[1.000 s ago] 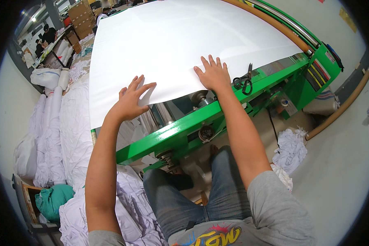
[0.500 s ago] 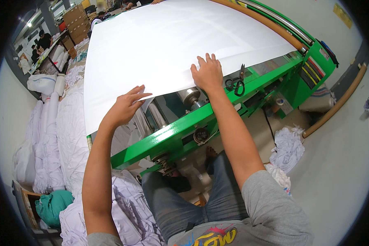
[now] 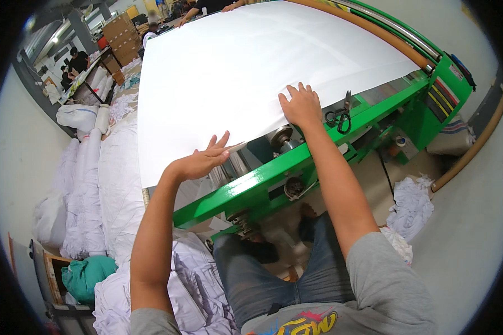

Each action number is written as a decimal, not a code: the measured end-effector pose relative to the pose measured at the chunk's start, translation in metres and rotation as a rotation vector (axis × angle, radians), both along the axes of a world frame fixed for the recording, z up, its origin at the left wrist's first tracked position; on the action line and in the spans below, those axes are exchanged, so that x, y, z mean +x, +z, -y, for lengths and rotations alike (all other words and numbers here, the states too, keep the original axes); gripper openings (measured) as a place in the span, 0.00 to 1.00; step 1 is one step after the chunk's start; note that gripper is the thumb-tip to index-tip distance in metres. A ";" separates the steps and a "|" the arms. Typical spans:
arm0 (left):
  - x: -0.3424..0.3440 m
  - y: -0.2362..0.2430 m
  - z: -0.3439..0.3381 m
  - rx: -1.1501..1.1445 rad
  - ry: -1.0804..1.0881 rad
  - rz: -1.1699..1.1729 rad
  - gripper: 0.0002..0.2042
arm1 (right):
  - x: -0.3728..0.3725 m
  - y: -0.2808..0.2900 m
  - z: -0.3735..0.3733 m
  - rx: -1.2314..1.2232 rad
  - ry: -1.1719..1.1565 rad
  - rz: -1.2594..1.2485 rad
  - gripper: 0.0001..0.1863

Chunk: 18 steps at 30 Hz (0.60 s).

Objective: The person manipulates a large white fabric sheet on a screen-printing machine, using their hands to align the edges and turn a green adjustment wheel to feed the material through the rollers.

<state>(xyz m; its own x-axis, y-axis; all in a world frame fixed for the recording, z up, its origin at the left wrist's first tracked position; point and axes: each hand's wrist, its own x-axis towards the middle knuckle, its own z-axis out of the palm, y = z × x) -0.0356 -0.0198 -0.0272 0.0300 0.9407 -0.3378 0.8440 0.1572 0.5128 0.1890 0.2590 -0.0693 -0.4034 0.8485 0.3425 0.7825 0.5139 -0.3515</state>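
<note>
A wide white sheet (image 3: pixel 251 72), which looks like paper or fabric, spreads over the green-framed machine in front of me. My left hand (image 3: pixel 198 163) is at the sheet's near edge, fingers apart, with the edge slightly raised beside the fingertips. Farther right, my right hand (image 3: pixel 303 107) rests on the sheet close to the same edge, its fingers spread and holding nothing. Black-handled scissors (image 3: pixel 341 116) lie on the machine's green frame (image 3: pixel 251 180), just right of my right wrist.
A brown cardboard tube (image 3: pixel 374 36) runs along the sheet's right side. White fabric (image 3: pixel 120 178) is heaped at left, near a green bundle (image 3: pixel 89 278). Another person's arms (image 3: pixel 193 14) reach to the far edge. Stacked cartons (image 3: pixel 121 36) stand behind; a crumpled white cloth (image 3: pixel 411 206) lies right.
My left hand has turned and slid rightward and lower along the sheet's edge. The right hand stays on the sheet. The whole view has shifted slightly, and more of the far person's arms shows.
</note>
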 end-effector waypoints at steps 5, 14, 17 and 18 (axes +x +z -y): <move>0.016 0.013 -0.002 0.030 0.055 -0.159 0.28 | 0.005 0.000 -0.001 0.048 -0.030 0.014 0.34; 0.012 0.014 -0.003 0.201 0.101 -0.097 0.22 | 0.003 0.013 0.007 0.138 -0.060 -0.068 0.24; 0.011 0.016 -0.007 0.370 0.162 -0.033 0.18 | 0.003 0.003 0.003 0.353 -0.068 -0.141 0.23; 0.011 0.017 -0.009 0.429 0.181 -0.027 0.17 | 0.003 0.000 0.002 0.414 -0.069 -0.165 0.23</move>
<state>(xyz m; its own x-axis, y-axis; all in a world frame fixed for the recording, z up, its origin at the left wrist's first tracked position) -0.0246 -0.0110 -0.0105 -0.1505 0.9849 0.0849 0.8367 0.0812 0.5416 0.1920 0.2573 -0.0698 -0.2624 0.6492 0.7139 0.7703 0.5866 -0.2503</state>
